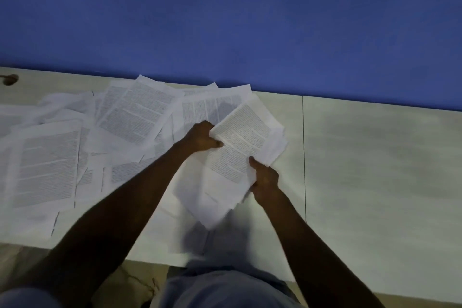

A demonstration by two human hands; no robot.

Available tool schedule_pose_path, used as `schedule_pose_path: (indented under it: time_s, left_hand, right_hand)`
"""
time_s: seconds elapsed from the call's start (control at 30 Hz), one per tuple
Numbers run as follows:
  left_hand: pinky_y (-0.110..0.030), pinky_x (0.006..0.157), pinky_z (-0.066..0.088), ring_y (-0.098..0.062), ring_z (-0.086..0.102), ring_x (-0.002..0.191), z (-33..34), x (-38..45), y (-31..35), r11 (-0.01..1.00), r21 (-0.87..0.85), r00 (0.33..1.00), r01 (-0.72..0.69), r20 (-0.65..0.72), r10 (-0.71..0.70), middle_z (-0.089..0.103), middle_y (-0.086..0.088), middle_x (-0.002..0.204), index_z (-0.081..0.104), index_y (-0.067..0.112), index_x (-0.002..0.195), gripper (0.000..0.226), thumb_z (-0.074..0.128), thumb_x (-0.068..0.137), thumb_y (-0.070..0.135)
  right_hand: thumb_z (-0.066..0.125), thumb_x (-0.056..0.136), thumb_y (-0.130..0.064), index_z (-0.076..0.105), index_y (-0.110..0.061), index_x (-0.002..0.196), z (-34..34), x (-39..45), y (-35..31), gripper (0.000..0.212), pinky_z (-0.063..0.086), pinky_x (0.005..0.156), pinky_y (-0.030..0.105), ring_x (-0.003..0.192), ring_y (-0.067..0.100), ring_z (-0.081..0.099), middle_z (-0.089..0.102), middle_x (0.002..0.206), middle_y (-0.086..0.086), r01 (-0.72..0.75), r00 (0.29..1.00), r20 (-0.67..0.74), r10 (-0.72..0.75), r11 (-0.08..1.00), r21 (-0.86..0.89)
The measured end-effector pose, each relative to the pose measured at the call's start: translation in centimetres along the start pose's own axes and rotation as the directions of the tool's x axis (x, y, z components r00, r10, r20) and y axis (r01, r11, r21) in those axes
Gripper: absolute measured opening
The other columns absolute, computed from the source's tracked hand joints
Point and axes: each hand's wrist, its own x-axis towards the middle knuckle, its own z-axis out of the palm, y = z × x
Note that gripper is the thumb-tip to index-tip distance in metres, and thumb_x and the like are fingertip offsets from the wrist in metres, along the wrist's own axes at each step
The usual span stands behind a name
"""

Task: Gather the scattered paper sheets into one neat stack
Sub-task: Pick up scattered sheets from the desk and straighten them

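A loose bundle of printed paper sheets (237, 150) is held tilted above the pale table (375, 170), its edges uneven. My left hand (200, 139) grips the bundle's left edge, thumb on top. My right hand (265, 179) grips its lower right edge, thumb pressed on the top page. Many more printed sheets (50, 162) lie scattered and overlapping across the left half of the table, reaching back to the wall. Some sheets lie under my arms and are partly hidden.
A blue wall (225, 20) runs along the table's far edge. A seam (303, 157) splits the tabletop. A small dark knob-like object (10, 79) sits at the far left edge. The table's near edge is by my lap.
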Motion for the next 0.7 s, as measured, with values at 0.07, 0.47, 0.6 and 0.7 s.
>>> schedule_pose_path:
  time_s: [0.07, 0.47, 0.6, 0.7]
  left_hand:
    - [-0.041, 0.103, 0.048, -0.033, 0.06, 0.124, -2.3, 3.1, 0.4, 0.993, 0.11, 0.996, -0.043, -0.075, 0.051, 0.063, -0.011, 0.137, 0.063, 0.009, 0.132, 0.058, 0.079, 0.086, 0.04]
    - [-0.055, 0.111, 0.043, -0.038, 0.041, 0.141, -5.5, 15.5, -0.7, 0.867, 0.477, 0.988, -0.141, 0.017, 0.152, 0.043, -0.014, 0.152, 0.045, 0.027, 0.147, 0.095, 0.073, 0.07, 0.075]
    - [-0.049, 0.104, 0.049, -0.032, 0.054, 0.13, -5.2, 16.1, -0.6, 0.927, 0.36, 0.994, -0.105, 0.023, 0.104, 0.054, -0.009, 0.142, 0.041, 0.018, 0.142, 0.094, 0.078, 0.072, 0.067]
    - [-0.037, 0.099, 0.051, -0.028, 0.056, 0.13, -5.4, 15.7, -0.7, 0.976, 0.189, 0.987, -0.111, 0.138, 0.086, 0.055, -0.006, 0.143, 0.042, 0.017, 0.144, 0.086, 0.08, 0.078, 0.057]
  right_hand:
    - [0.083, 0.084, -0.018, 0.071, -0.006, 0.1, 3.5, 0.6, 0.4, 0.023, 0.056, 0.099, 0.058, 0.102, 0.032, 0.071, 0.074, 0.107, 0.01, -0.048, 0.99, -0.13, 0.046, 0.999, -0.017]
    - [0.081, 0.082, -0.049, 0.046, -0.012, 0.127, 13.4, 5.1, -0.5, 0.068, 0.049, 0.111, 0.051, 0.129, 0.037, 0.057, 0.057, 0.132, 0.012, -0.271, 0.958, -0.054, 0.281, 0.952, 0.145]
    - [0.085, 0.07, -0.052, 0.054, -0.016, 0.145, 13.3, 6.9, 0.4, 0.088, 0.055, 0.105, 0.05, 0.124, 0.031, 0.065, 0.062, 0.143, 0.012, -0.162, 0.986, 0.068, 0.152, 0.972, 0.17]
    - [0.097, 0.061, -0.038, 0.056, -0.017, 0.14, 12.8, 6.9, 0.0, 0.092, 0.053, 0.103, 0.061, 0.124, 0.042, 0.063, 0.064, 0.139, 0.017, -0.071, 0.996, 0.073, 0.057, 0.976, 0.204]
